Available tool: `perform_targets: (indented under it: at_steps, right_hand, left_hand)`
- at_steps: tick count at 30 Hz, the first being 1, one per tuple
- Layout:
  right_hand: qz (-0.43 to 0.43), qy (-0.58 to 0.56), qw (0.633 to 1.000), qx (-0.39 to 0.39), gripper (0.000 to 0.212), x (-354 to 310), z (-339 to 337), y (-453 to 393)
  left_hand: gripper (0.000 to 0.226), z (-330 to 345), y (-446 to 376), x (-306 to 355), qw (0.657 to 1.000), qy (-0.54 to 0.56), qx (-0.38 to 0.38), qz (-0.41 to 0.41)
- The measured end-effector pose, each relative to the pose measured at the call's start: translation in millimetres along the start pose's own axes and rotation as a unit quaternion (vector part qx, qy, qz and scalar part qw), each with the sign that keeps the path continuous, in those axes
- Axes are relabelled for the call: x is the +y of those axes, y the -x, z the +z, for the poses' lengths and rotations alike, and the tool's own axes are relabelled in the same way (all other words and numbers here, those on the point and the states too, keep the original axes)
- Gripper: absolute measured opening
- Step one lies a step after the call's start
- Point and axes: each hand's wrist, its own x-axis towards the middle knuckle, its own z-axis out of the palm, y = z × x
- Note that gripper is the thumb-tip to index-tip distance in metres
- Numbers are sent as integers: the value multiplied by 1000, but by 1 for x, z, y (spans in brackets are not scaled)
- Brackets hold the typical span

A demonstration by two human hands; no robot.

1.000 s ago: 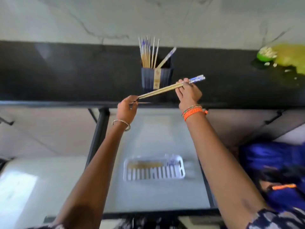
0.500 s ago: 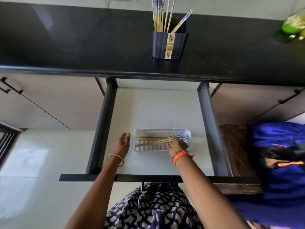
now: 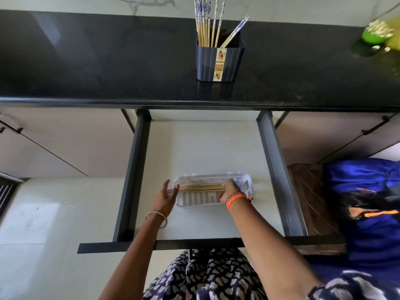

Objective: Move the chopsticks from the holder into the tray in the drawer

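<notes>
A clear slotted tray (image 3: 201, 199) lies in the open drawer (image 3: 132, 180). Several bamboo chopsticks (image 3: 201, 187) with blue-patterned ends lie lengthwise in the tray. My right hand (image 3: 229, 190) is over their right part, fingers curled down on them. My left hand (image 3: 166, 197) has straight fingers, and its fingertips touch the tray's left end. On the black counter (image 3: 97, 61) stands the dark blue holder (image 3: 220, 61), with several more chopsticks (image 3: 205, 22) upright in it.
The drawer has dark side rails and a pale floor around the tray. A green and yellow object (image 3: 377, 32) sits at the counter's far right. A blue cloth bundle (image 3: 368, 202) lies right of the drawer. Closed cabinet fronts flank the drawer.
Both hands came down from the holder to the drawer with the chopsticks. The chopsticks now lie flat in the tray, and my left hand has shifted right onto the tray's end.
</notes>
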Motion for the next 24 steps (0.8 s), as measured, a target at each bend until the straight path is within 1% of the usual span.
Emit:
perform_targets:
  at_steps: [3,7,9,11,12,13,15,17,20,22,24]
  right_hand:
    - [30,-23,999,4,23,1,0,-2]
    - [11,13,1000,-10,22,2,0,2]
    - [8,18,1000,-12,22,0,0,6]
    - [12,31,999,-19,22,-2,0,10]
    - [12,43,999,-32,22,-5,0,13]
    - [9,58,997,-50,23,-10,2,17]
    - [-9,90,992,-88,24,-29,5,30]
    - [-44,112,985,-124,21,-59,10,43]
    - [-151,100,970,-164,21,-128,19,67]
    - [-236,103,952,-162,23,-176,26,78]
    - [-299,108,937,-147,25,-223,32,88]
  left_hand:
    - [63,1,-1,-2,999,24,-15,-21]
    - [65,4,0,-2,1000,5,-15,-18]
    - [71,5,-1,-2,1000,7,18,-3]
    - [82,4,4,2,998,32,54,16]
    - [88,3,7,6,996,44,73,24]
    - [90,1,7,11,994,55,91,29]
    - [80,-2,3,31,987,78,131,46]
    - [68,-9,-9,63,980,102,154,70]
    - [60,-33,-37,134,969,92,161,164]
    - [56,-47,-56,186,958,72,161,227]
    - [53,-57,-70,232,945,34,174,276]
